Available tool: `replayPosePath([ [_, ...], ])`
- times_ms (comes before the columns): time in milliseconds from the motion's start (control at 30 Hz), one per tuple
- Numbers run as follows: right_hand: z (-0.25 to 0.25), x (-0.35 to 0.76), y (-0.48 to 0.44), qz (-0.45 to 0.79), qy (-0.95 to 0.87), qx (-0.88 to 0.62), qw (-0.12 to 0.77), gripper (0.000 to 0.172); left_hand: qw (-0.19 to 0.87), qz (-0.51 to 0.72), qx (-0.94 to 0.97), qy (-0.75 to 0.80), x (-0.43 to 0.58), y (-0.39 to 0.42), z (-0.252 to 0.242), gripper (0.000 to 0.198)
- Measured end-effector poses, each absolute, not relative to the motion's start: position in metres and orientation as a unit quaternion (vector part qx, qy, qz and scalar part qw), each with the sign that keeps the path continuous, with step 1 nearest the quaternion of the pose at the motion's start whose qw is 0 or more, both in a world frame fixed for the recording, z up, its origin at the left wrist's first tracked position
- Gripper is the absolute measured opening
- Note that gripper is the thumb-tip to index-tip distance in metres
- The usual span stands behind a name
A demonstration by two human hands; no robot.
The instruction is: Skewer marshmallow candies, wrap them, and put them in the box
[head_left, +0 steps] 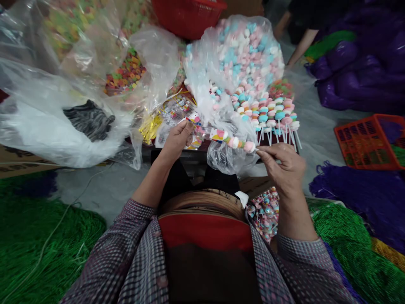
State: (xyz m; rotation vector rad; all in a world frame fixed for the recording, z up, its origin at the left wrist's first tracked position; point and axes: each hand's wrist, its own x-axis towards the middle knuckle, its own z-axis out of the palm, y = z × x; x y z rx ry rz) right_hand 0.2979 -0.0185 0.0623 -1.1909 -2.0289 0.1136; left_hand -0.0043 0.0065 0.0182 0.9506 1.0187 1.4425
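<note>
My right hand (283, 164) pinches the white stick of a marshmallow candy skewer (239, 143), which points left, almost level, above the table's front edge. Pink, white, green and orange sweets are threaded along it. Around the skewer's far end is a clear candy bag (217, 134) with a pink and yellow print. My left hand (179, 138) is closed, thumb against fingers, at the other end of this bag. Under and beside the left hand lie flat printed bags (179, 107) and gold twist ties (151, 128). Finished-looking candy skewers (275, 112) lie piled to the right, sticks toward me.
Behind are a big bag of marshmallows (243, 46), bags of gummy rings (126, 71) and a red basket (188, 17). Wrapped sweets (265, 213) fill a box by my right side. Green strands (47, 236), an orange crate (363, 141) and another person's arm (303, 45) surround the table.
</note>
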Motion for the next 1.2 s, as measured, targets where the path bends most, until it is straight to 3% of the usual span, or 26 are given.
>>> replayPosePath([
  [267,0.051,0.302,-0.016,0.042,-0.814,-0.464,0.348,0.036,0.498,0.586,0.458,0.446,-0.006,0.006,0.02,0.061],
  [467,0.044,0.297,-0.019,0.085,-0.793,-0.455,0.395,0.025,0.464,0.6,0.448,0.473,-0.003,0.008,0.02,0.065],
  [833,0.039,0.283,-0.019,0.252,-0.71,-0.5,0.427,0.01,0.399,0.589,0.514,0.478,-0.012,0.004,0.017,0.052],
  [1033,0.045,0.282,-0.014,0.263,-0.706,-0.51,0.416,0.012,0.366,0.57,0.57,0.464,-0.022,0.004,0.018,0.042],
  [1200,0.043,0.282,-0.018,0.269,-0.717,-0.497,0.408,0.017,0.326,0.55,0.608,0.47,-0.022,0.0,0.026,0.045],
])
